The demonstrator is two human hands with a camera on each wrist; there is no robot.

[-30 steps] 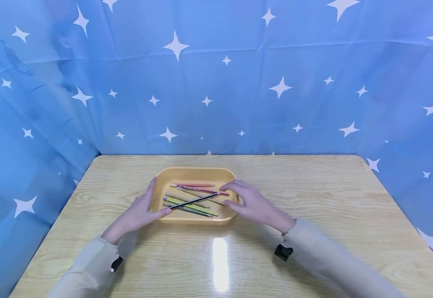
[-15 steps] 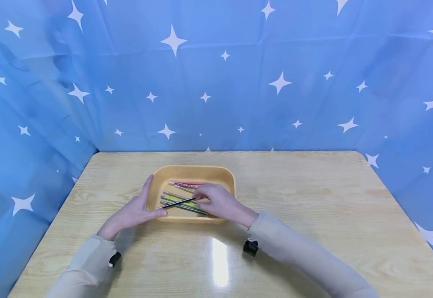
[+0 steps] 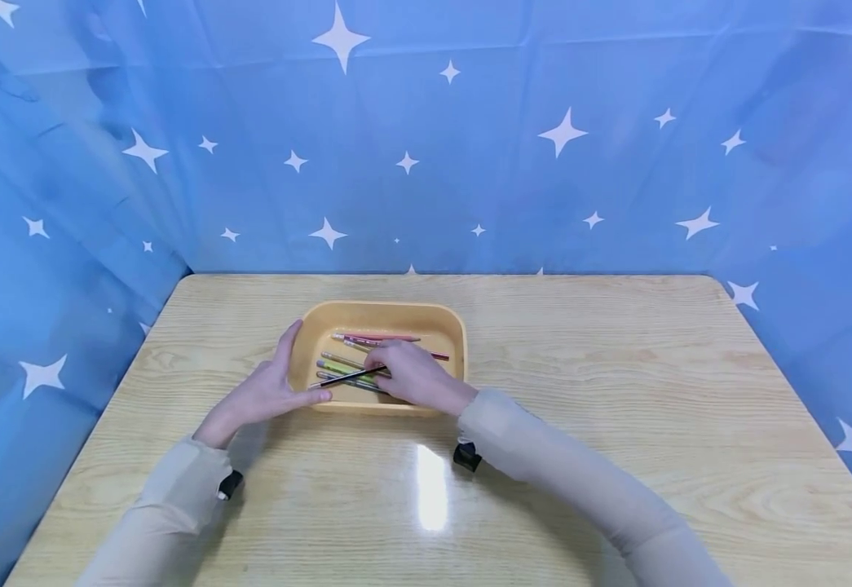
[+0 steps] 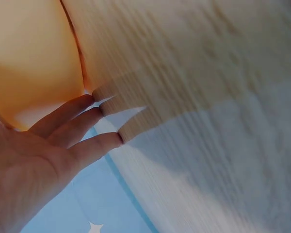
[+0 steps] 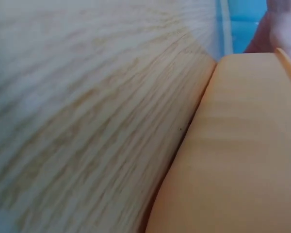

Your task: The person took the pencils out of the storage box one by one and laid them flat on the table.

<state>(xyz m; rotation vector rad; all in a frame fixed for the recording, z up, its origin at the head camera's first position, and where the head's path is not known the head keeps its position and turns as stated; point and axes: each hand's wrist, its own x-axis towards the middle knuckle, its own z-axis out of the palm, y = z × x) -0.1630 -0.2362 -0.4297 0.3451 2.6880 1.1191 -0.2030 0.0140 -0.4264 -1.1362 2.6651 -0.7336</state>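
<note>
Black pencil (image 3: pixel 347 377), slanting up rightward, pinched in right hand (image 3: pixel 416 377), left hand (image 3: pixel 267 393) spread

A pale wood-grained tabletop (image 3: pixel 616 359) spreads out here, its far corners rounded, a bright streak of light (image 3: pixel 431 489) gleaming on its near half. Blue cloth (image 3: pixel 506 187) with white four-pointed stars (image 3: pixel 341 37) hangs behind it and beyond both sides.

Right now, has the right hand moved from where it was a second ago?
Yes: against the tray, the right hand has moved left, from the right rim toward the middle, where it pinches the black pencil.
</note>
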